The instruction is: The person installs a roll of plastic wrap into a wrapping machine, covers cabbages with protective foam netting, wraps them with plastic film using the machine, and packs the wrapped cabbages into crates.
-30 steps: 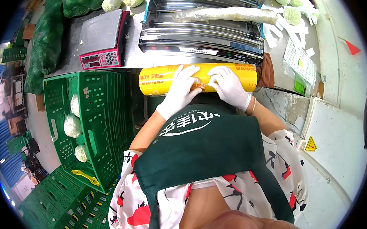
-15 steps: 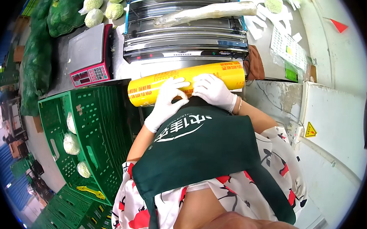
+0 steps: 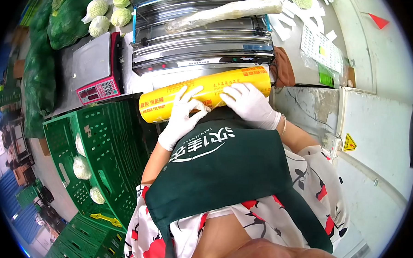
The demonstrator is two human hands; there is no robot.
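Observation:
A thick roll of yellow cling film (image 3: 158,104) with red print lies slantwise between the wrapping machine and the apron. My left hand (image 3: 184,114), in a white glove, is on its front side. The left thumb and index finger meet in a pinch at the film surface, while other fingers stretch up over the roll. My right hand (image 3: 250,103), also gloved, has its fingers curled over the roll right of the middle, tips at the film; its thumb is mostly hidden. The wrapping machine (image 3: 203,52), with metal rollers, bears a long wrapped whitish piece (image 3: 225,13).
A red-rimmed scale (image 3: 94,64) stands left of the machine. Cabbages in foam nets (image 3: 99,26) and green net sacks (image 3: 70,24) lie behind it. Green crates (image 3: 116,148) stand below left. A brown cloth (image 3: 283,68) and label sheets (image 3: 321,48) are at the right.
My right hand has shifted right along the roll, and its fingers have spread a little. My left hand stays near the middle, its fingers slightly changed. The whole view has moved slightly.

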